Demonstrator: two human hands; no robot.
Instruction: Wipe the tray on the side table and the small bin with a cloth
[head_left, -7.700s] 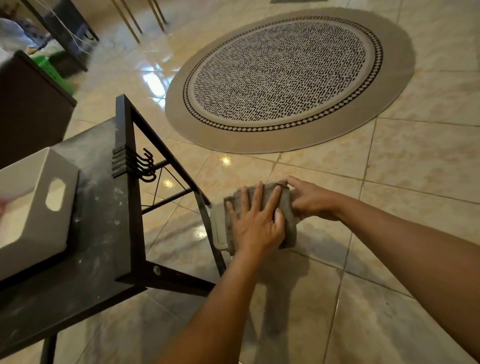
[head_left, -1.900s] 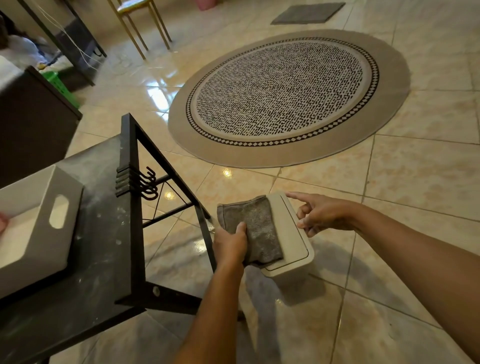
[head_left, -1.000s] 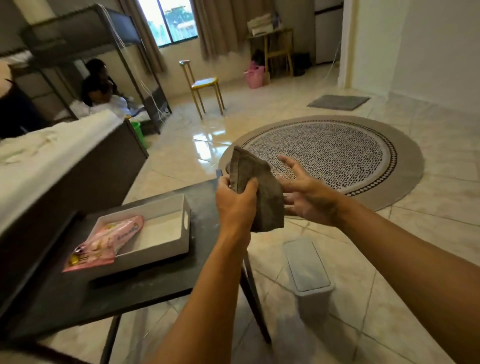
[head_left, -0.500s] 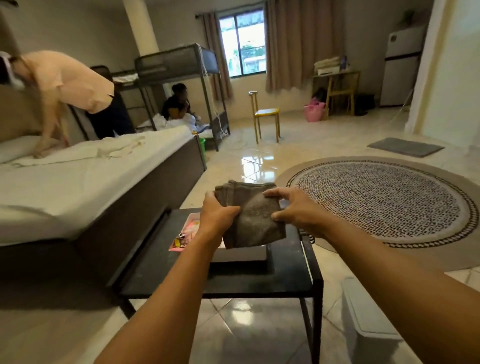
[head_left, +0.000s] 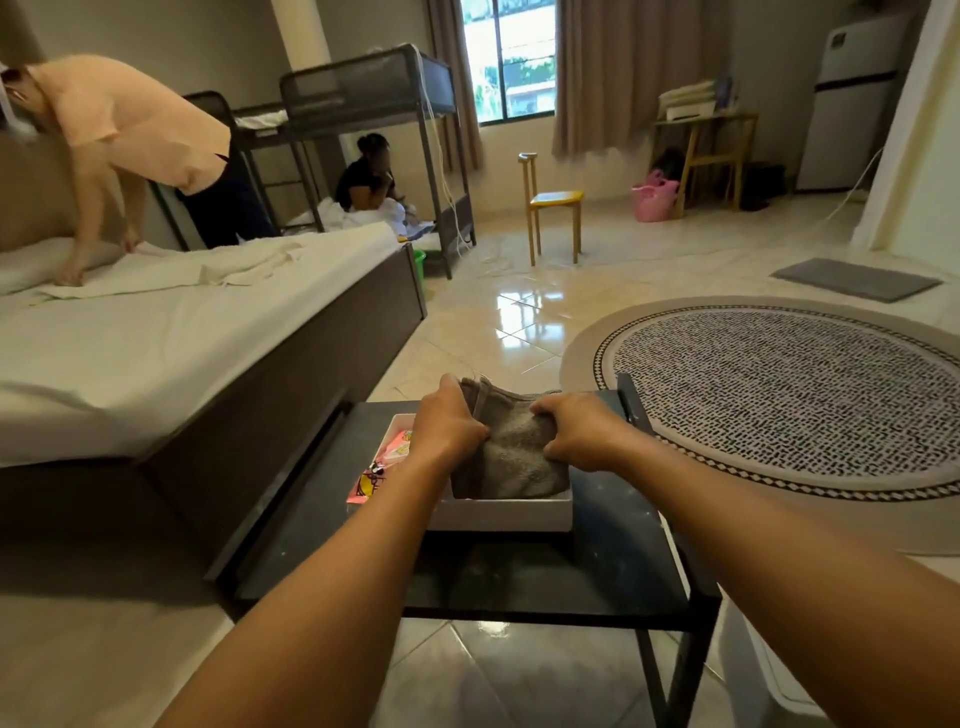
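Note:
A folded grey cloth (head_left: 511, 457) hangs between both hands just above the white tray (head_left: 498, 514). My left hand (head_left: 449, 423) pinches its left edge and my right hand (head_left: 579, 434) grips its right edge. The tray sits on the black side table (head_left: 545, 582) and holds a pink packet (head_left: 382, 467) at its left end. The cloth and hands hide most of the tray's inside. A sliver of the small white bin (head_left: 769, 675) shows on the floor at the lower right, behind my right forearm.
A bed (head_left: 156, 353) with a white sheet stands left of the table, and a person (head_left: 130, 140) bends over it. A second person sits by the bunk bed (head_left: 363, 104). A round patterned rug (head_left: 789, 395) lies to the right; a yellow chair (head_left: 553, 208) stands further back.
My view rose from the bin on the floor to the room. The cloth left the bin lid, my right hand took its other edge, and both hands lowered it over the tray.

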